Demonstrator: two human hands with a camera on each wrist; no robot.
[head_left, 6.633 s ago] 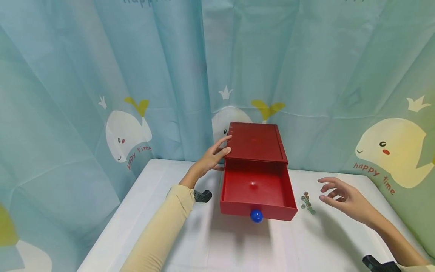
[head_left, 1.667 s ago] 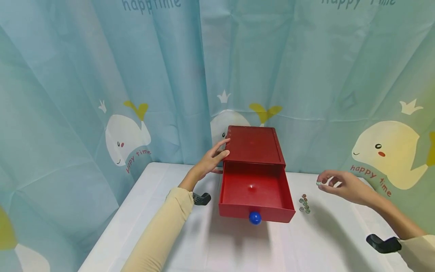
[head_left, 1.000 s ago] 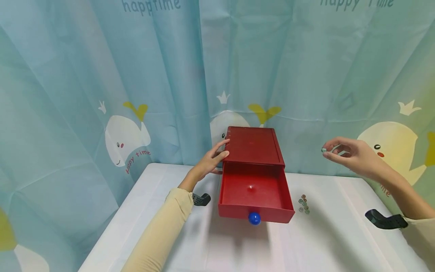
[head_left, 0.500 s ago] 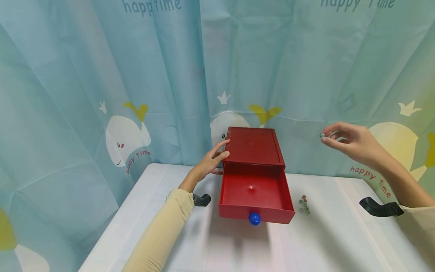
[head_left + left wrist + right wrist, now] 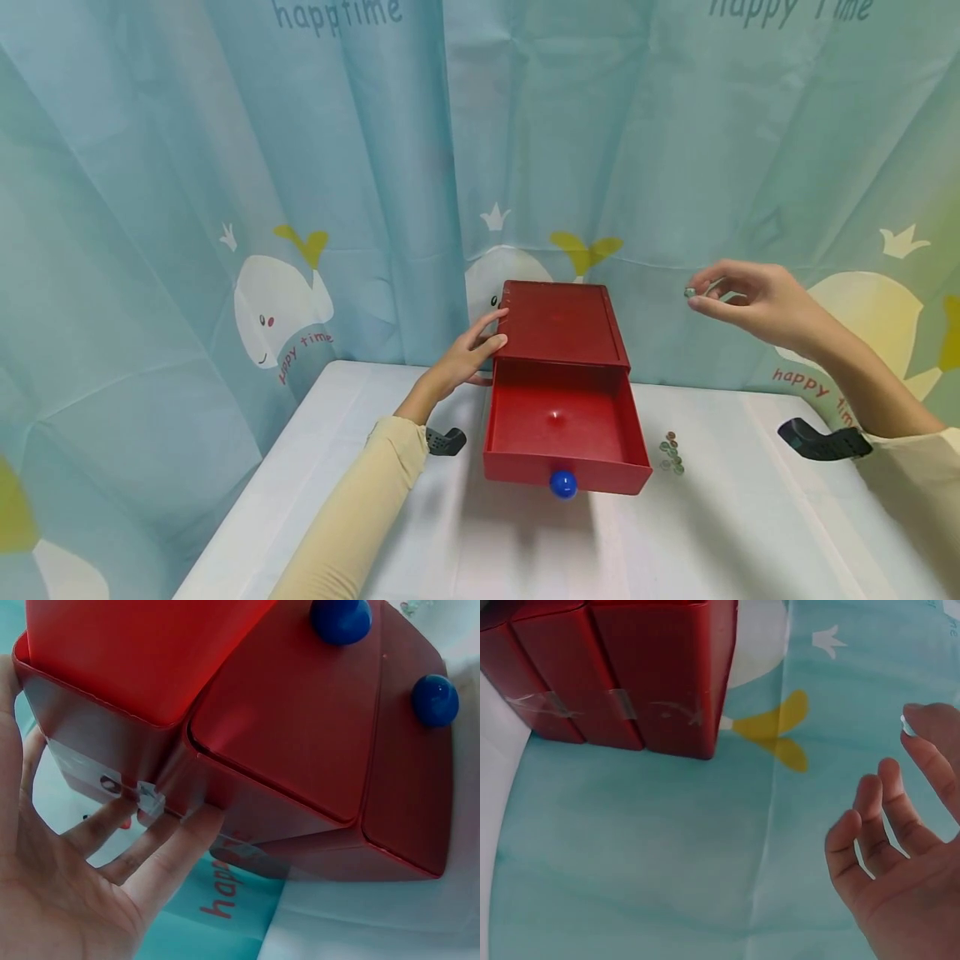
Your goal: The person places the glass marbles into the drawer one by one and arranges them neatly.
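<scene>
Carry step — right hand [image 5: 757,307] pinches one small bead [image 5: 689,292] at its fingertips, raised right of the red box [image 5: 562,321]. Left hand [image 5: 468,354] flat, fingers straight, bracing the box's side. Drawer [image 5: 562,433] stands open. Next, I'd judge: move over the drawer, release low. More beads [image 5: 671,452] on the counter [image 5: 525,550].

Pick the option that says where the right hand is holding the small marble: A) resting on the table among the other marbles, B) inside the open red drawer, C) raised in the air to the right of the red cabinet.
C: the right hand pinches the marble in the air, right of the red cabinet.
</scene>
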